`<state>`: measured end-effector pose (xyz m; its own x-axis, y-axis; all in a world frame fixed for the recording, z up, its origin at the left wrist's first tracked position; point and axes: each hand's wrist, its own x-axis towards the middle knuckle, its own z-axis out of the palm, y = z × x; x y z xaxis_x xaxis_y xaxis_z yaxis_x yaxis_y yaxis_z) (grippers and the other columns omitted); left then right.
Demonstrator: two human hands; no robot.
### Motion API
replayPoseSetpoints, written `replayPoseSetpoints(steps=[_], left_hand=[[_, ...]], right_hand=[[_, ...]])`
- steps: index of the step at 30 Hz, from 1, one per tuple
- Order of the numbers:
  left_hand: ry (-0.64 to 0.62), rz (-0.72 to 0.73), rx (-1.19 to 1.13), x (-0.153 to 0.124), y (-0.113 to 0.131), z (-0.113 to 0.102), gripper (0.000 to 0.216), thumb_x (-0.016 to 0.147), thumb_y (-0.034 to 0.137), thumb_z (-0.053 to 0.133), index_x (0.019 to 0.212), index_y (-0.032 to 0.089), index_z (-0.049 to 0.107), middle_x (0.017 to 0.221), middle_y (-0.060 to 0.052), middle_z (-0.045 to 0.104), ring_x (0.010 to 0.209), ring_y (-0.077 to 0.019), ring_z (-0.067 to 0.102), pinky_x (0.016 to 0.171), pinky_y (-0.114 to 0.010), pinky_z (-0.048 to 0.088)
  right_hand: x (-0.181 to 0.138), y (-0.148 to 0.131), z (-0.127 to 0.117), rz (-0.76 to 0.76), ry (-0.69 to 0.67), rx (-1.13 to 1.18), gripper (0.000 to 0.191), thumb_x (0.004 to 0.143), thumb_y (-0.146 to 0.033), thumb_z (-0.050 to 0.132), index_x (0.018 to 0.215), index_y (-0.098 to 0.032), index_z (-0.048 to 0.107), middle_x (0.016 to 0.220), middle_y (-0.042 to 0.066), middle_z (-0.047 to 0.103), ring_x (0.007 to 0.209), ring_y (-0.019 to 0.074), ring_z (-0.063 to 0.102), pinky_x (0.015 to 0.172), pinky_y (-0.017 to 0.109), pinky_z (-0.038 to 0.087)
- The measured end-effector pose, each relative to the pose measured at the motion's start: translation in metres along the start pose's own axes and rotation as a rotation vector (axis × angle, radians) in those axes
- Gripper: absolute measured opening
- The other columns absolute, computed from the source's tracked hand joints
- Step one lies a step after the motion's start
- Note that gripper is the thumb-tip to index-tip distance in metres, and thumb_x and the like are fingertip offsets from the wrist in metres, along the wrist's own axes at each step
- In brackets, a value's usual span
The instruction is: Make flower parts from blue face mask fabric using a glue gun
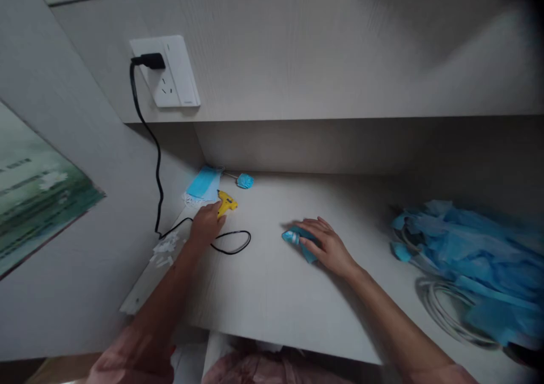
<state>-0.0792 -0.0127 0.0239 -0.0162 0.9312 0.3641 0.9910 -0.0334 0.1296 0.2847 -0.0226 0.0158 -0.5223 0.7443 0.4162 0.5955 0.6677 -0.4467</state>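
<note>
At the left of the shelf, my left hand [206, 224] is closed round the handle of a yellow hot glue gun [228, 201]. A black cord [233, 253] loops over the surface beside it. Near the middle, my right hand [329, 247] rests low with thumb and fingers about a strip of blue fabric [308, 252]. One end of this strip is rolled into a small pointed bud [290, 237] with a pale band. The fingers partly cover the fabric. Behind the glue gun lie blue face masks [204, 183] and a finished-looking blue fabric rosette [245, 180] on a thin stem.
A heap of blue fabric [476, 242] lies at the right, with a coil of pale wire [450, 310] before it. White scraps [165, 248] are scattered at the left edge. A black plug [151, 61] sits in the wall socket [182, 72]. An overhanging panel [297, 50] spans the back.
</note>
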Motion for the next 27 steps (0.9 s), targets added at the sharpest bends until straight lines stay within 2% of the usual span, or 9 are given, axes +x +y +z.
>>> replayPoseSetpoints(steps=[2,5,10,14,16,19,23,25,27], left_hand=[[-0.064,-0.021,0.059,0.008,-0.005,0.016,0.046,0.085,0.021,0.049,0.129,0.008,0.054,0.110,-0.017,0.067,0.102,-0.0297,0.061,0.094,-0.041,0.046],[-0.073,-0.002,0.054,0.015,-0.011,0.028,0.047,0.082,0.013,0.047,0.128,0.009,0.056,0.109,-0.016,0.067,0.101,-0.0279,0.061,0.092,-0.039,0.046],[-0.065,0.064,0.005,0.017,-0.026,0.029,0.055,0.077,0.004,0.044,0.130,0.014,0.055,0.118,-0.012,0.066,0.107,-0.0241,0.059,0.096,-0.036,0.046],[-0.023,0.061,-0.018,0.013,-0.023,0.021,0.055,0.077,0.005,0.043,0.131,0.012,0.052,0.121,-0.014,0.063,0.112,-0.0263,0.057,0.098,-0.040,0.045],[0.063,0.078,-0.065,0.011,-0.003,0.014,0.051,0.081,0.010,0.044,0.130,0.012,0.052,0.123,-0.015,0.061,0.114,-0.0277,0.055,0.101,-0.044,0.042],[0.192,0.207,-0.217,0.008,0.050,0.005,0.045,0.085,0.015,0.047,0.130,0.016,0.052,0.127,-0.012,0.059,0.118,-0.0255,0.052,0.106,-0.042,0.040],[0.115,0.420,-0.346,-0.003,0.119,0.009,0.043,0.087,0.016,0.049,0.130,0.018,0.053,0.127,-0.011,0.058,0.118,-0.0245,0.051,0.104,-0.041,0.042],[0.075,0.456,-0.369,-0.011,0.133,0.017,0.041,0.088,0.015,0.048,0.128,0.020,0.055,0.127,-0.010,0.058,0.118,-0.0244,0.052,0.103,-0.041,0.043],[0.046,0.473,-0.382,-0.017,0.134,0.026,0.040,0.089,0.015,0.048,0.128,0.020,0.055,0.125,-0.010,0.059,0.117,-0.0243,0.053,0.103,-0.041,0.044]], right_hand=[[-0.003,0.008,0.003,0.002,0.069,0.003,0.032,0.094,-0.035,0.051,0.125,-0.032,0.058,0.124,0.003,0.066,0.120,0.0237,0.056,0.111,0.056,0.029],[-0.004,0.020,0.004,0.018,0.135,0.013,0.029,0.094,-0.035,0.051,0.119,-0.028,0.063,0.117,0.004,0.069,0.113,0.0233,0.060,0.109,0.054,0.033],[-0.005,0.024,0.000,0.118,0.254,0.105,0.032,0.094,-0.039,0.047,0.114,-0.023,0.067,0.107,0.008,0.070,0.102,0.0235,0.063,0.095,0.045,0.048],[-0.007,0.025,0.003,0.188,0.289,0.146,0.036,0.093,-0.043,0.048,0.117,-0.023,0.066,0.112,0.009,0.069,0.105,0.0244,0.062,0.093,0.043,0.050],[-0.006,0.028,0.008,0.200,0.277,0.152,0.038,0.093,-0.044,0.048,0.121,-0.024,0.064,0.116,0.009,0.067,0.108,0.0243,0.061,0.095,0.043,0.048],[-0.004,0.027,0.011,0.200,0.268,0.132,0.039,0.094,-0.044,0.046,0.124,-0.025,0.062,0.117,0.009,0.067,0.110,0.0241,0.061,0.096,0.043,0.048],[-0.010,0.008,-0.009,0.155,0.295,-0.032,0.039,0.095,-0.038,0.046,0.128,-0.022,0.059,0.118,0.011,0.067,0.112,0.0252,0.059,0.098,0.045,0.046],[-0.028,-0.005,-0.032,0.118,0.266,-0.193,0.044,0.094,-0.036,0.047,0.136,-0.024,0.051,0.131,0.011,0.060,0.124,0.0264,0.051,0.107,0.048,0.038],[-0.061,-0.014,-0.059,0.131,0.263,-0.395,0.050,0.091,-0.037,0.052,0.141,-0.028,0.045,0.139,0.010,0.054,0.132,0.0297,0.043,0.112,0.055,0.028]])
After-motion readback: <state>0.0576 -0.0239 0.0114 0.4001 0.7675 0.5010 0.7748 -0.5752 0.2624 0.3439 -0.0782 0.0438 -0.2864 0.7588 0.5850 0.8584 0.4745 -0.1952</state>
